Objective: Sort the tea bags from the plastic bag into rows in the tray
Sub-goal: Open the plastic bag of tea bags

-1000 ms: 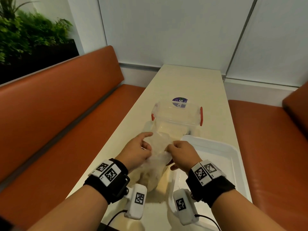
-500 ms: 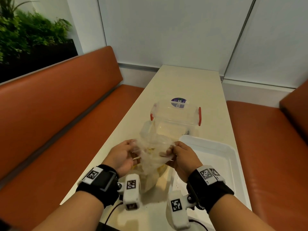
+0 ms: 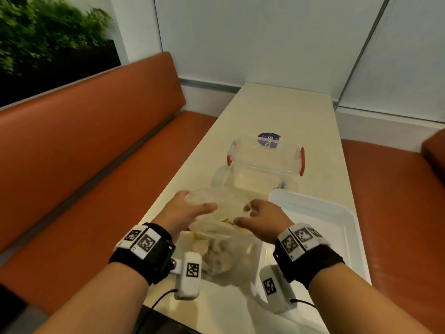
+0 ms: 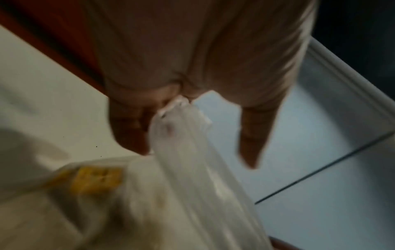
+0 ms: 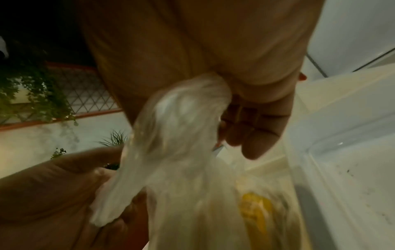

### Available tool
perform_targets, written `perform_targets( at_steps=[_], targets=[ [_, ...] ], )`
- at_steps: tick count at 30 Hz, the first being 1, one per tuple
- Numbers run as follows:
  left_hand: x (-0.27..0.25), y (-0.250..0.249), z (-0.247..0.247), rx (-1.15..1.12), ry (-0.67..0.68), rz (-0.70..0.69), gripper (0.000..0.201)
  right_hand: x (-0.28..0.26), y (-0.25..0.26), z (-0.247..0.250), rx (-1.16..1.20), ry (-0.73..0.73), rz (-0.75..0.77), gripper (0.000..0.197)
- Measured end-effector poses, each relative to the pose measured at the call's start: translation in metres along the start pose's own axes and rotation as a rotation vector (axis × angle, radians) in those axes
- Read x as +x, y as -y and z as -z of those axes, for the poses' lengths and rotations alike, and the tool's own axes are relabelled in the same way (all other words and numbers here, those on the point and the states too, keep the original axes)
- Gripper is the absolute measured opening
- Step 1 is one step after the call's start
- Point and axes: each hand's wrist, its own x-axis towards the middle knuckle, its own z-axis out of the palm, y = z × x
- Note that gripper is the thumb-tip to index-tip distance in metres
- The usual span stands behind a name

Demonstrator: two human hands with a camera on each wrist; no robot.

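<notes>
Plastic bag of tea bags, stretched open between two hands at the near end of a long cream table. Left hand pinching the bag's left rim between thumb and curled fingers; right hand gripping the right rim, fingers curled round a bunched fold. White tray just right of the bag, its far edge close to a clear storage box with red latches. Bare tabletop beyond the box, orange benches flanking both long sides.

The head view looks forward and down along the table. Both wrist views (blurred, very close) share the plastic bag.
</notes>
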Motion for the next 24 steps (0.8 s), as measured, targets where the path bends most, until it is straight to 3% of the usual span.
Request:
perform_targets(
  at_steps=[1,2,3,5,7,10,12,14,17,18,21,22,24],
  targets=[
    [-0.001,0.005,-0.003,0.087,-0.038,0.005,0.057,0.004,0.002,-0.004,-0.068,0.035,0.005,0.026],
    [-0.002,0.007,-0.006,0.060,-0.043,0.025,0.033,0.007,0.005,-0.008,-0.015,0.057,-0.025,0.017],
    [-0.002,0.010,-0.009,-0.088,0.010,0.058,0.007,0.011,0.006,-0.014,0.166,0.069,-0.059,0.015],
    [-0.002,0.016,-0.012,-0.615,0.135,0.145,0.025,0.014,0.011,-0.022,0.824,0.082,-0.180,0.018],
    [0.002,0.018,-0.008,-1.009,0.163,0.170,0.027,0.015,0.013,-0.024,1.381,0.091,-0.270,0.024],
    [0.006,0.021,0.000,-1.207,0.077,0.151,0.023,0.019,0.007,-0.025,1.658,-0.010,-0.336,0.022],
    [0.010,0.025,0.004,-1.301,-0.010,0.114,0.046,0.023,0.000,-0.027,1.768,-0.067,-0.376,0.019],
    [0.012,0.028,0.009,-1.335,-0.056,0.094,0.051,0.023,-0.004,-0.029,1.837,-0.109,-0.436,0.019],
    [0.013,0.026,0.018,-1.036,-0.092,0.125,0.030,0.016,-0.001,-0.028,1.605,-0.001,-0.455,0.004],
    [0.012,0.025,0.020,-0.833,-0.105,0.121,0.023,0.015,0.001,-0.028,1.389,0.025,-0.443,0.009],
    [0.019,0.031,0.026,-0.163,-0.109,0.052,0.017,0.021,0.003,-0.024,0.587,0.018,-0.281,0.049],
    [0.021,0.033,0.026,-0.011,-0.098,0.036,0.015,0.022,0.006,-0.022,0.327,0.021,-0.215,0.051],
    [0.022,0.032,0.020,0.064,-0.063,0.020,0.008,0.030,0.010,-0.023,-0.005,0.015,-0.133,0.034]
  ],
)
